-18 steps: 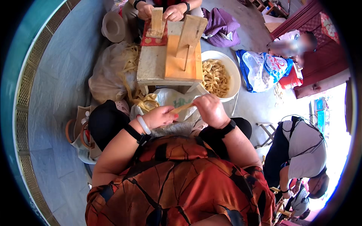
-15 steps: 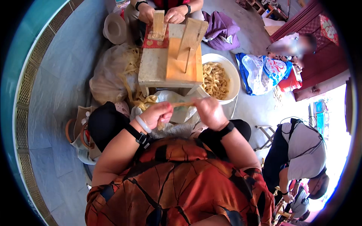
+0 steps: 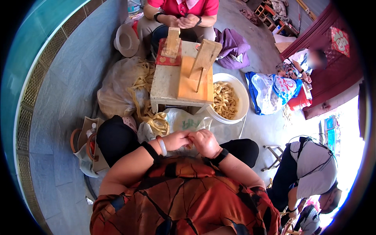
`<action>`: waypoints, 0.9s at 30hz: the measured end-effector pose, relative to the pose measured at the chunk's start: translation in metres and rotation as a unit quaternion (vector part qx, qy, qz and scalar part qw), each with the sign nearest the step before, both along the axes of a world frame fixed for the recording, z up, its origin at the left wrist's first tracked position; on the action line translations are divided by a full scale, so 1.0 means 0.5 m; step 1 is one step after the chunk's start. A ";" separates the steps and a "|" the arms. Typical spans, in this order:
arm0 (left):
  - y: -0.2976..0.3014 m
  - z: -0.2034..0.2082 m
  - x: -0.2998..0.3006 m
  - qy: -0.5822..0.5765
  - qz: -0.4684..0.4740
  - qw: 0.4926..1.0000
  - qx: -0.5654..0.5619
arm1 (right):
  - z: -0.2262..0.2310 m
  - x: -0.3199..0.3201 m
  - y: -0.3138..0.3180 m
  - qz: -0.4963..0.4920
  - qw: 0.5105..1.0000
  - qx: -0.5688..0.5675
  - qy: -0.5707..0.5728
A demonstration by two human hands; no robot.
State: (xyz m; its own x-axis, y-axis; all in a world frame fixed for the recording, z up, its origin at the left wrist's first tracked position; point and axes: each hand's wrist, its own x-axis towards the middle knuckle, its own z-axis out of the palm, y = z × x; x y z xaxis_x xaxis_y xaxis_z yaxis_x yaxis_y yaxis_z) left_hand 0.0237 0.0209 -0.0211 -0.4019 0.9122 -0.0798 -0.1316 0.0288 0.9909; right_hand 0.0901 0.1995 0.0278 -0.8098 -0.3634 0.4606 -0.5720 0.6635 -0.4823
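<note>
Above my lap, my left hand (image 3: pixel 177 140) and my right hand (image 3: pixel 205 143) are closed and meet at the fingertips. Between them they pinch a pale yellow strip, mostly hidden by the fingers. Just beyond lies a white plastic bag (image 3: pixel 192 120) spread out in front of my knees. A heap of long yellow strips (image 3: pixel 157 123) trails down beside it, left of my hands. Farther right, a white bucket (image 3: pixel 244 102) holds many short knotted yellow pieces (image 3: pixel 225 101).
Ahead stands a small low table (image 3: pixel 164 86) with upright wooden blocks (image 3: pixel 205 55) and a thin peg. Across it a person in red (image 3: pixel 181 20) works with both hands. A big plastic sack (image 3: pixel 115 92) and a handled bag (image 3: pixel 88 145) are left; a bent-over person (image 3: pixel 315 168) is right.
My hands have come together and moved lower, closer to my body; the strip stretched between them is now mostly hidden. The person opposite has taken both hands off the wooden block.
</note>
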 end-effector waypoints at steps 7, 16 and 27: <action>0.004 0.044 0.002 0.333 0.165 0.928 -0.006 | -0.070 -0.032 0.039 -0.021 0.651 -0.567 -0.504; 0.007 0.064 0.004 0.512 0.222 0.829 0.033 | 0.000 -0.045 0.038 -0.080 0.692 -0.475 -0.537; 0.012 -0.012 -0.015 -0.258 0.240 0.926 0.133 | 0.042 -0.046 -0.049 -0.096 0.995 -0.024 0.021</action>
